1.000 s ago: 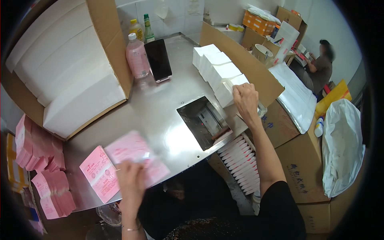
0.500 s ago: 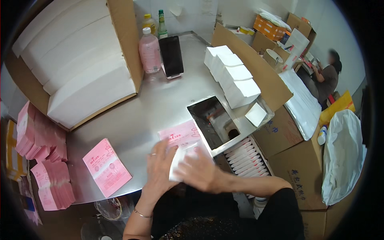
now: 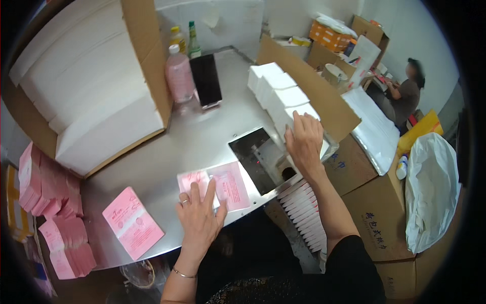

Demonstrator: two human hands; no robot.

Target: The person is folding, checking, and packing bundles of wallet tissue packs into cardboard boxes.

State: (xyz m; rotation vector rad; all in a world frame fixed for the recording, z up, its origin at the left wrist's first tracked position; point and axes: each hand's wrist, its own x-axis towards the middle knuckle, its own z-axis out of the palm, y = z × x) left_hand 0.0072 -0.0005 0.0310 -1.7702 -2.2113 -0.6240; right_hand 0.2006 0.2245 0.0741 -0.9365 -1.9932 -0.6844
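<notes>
My left hand (image 3: pixel 198 215) lies with its fingers spread on a pink printed wrapper (image 3: pixel 233 186) near the table's front edge. Under those fingers, a white edge shows along the wrapper's folded left part. Reaching out to the right, my right hand (image 3: pixel 306 144) rests stretched fingers on the nearest of the white folded tissue stacks (image 3: pixel 284 99), thumb apart. Its palm hides part of the stack. Left of my left hand is a flat pile of pink wrappers (image 3: pixel 133 223).
A rectangular opening (image 3: pixel 253 157) is cut in the metal table (image 3: pixel 202 137). A carton of white tissues (image 3: pixel 109 126), bottles (image 3: pixel 179 76) and a phone (image 3: pixel 206 81) stand farther back. Pink bundles (image 3: pixel 66 238) line the left; white packs (image 3: pixel 306 215) sit below right. Another person (image 3: pixel 405 93) works far right.
My right hand has left the wrapper and moved up and right to the tissue stacks. My left hand now presses flat on the wrapper, whose left part is folded over. The view has shifted slightly.
</notes>
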